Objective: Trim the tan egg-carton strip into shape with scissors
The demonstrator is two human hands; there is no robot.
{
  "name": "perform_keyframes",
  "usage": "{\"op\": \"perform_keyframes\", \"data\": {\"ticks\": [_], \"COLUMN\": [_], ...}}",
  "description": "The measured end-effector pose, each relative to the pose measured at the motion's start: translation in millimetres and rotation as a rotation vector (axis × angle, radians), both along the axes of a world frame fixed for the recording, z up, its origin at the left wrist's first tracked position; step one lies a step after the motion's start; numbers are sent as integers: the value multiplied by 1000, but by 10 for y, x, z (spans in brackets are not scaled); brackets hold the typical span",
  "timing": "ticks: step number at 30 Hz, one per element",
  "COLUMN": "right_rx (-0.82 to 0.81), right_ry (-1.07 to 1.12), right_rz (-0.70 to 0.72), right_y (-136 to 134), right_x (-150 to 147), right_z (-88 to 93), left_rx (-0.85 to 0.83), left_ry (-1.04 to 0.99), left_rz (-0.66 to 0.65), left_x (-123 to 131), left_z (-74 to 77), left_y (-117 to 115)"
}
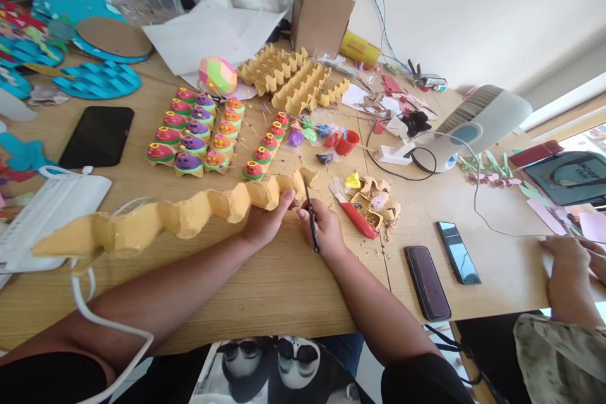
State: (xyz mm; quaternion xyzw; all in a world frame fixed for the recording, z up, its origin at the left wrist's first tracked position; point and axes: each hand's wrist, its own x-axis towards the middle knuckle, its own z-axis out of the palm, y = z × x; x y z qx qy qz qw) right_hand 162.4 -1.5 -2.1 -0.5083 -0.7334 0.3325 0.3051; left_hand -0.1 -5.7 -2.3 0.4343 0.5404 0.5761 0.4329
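My left hand (266,222) grips a long yellow egg-carton strip (189,211) near its right end, thumb on top. The strip slants across the table, its far left end above a white device. In my right hand (324,227) is a slim black tool (312,224) with a thin tip that meets the strip's right end; whether it is a knife or a pen I cannot tell. Beyond stand carton caterpillars (262,154) with painted red, purple and orange bumps and pins stuck in them. To the right, a red-handled cutter (362,221) lies by carton scraps (374,196).
Uncut yellow egg cartons (293,79), a faceted paper ball (218,74) and a red cup (348,142) lie farther back. A white fan (487,117) with a cable, two phones (428,281) and another person's hand (570,259) are at the right. A black tablet (97,136) lies left.
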Motion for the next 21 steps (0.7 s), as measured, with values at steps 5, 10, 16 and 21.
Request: {"op": "perform_keyframes", "data": {"ticks": [5,10,16,21], "right_rx": [20,17,41,35], "right_ry": [8,39,96,92], "right_rz": [-24,-17,42,61], "right_y": [34,43,61,61], "right_x": [-15,-4,24,29], "right_z": [-57,-87,-67,-55], "left_rx": [-24,-20,22,44], "left_ry": [60,81,-133,-305], "left_rz": [14,10,19,48], "left_x": [3,-20,8,74], "left_z": [12,-15,-126,-141], "left_y": [6,5,54,79]}}
